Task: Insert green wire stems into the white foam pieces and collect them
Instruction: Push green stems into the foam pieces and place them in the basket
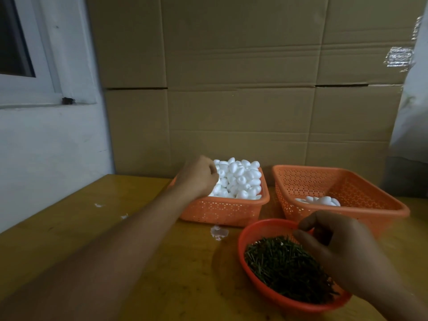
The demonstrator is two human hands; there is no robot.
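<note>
Left hand (pixel 199 176) curled among egg-shaped foam (pixel 240 179), grip unclear; right hand (pixel 333 239) loosely curled over jumbled, mostly flat-lying stems (pixel 282 265).

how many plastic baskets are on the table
3: a square orange basket full of white foam pieces at the back, a larger orange basket to its right, and a round red basket of green stems nearest the camera.

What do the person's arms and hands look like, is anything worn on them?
Both are bare. The left hand and its forearm show no sleeve, glove, watch or ring. The right hand is also ungloved, with no visible jewellery; the dim light hides finer detail.
</note>
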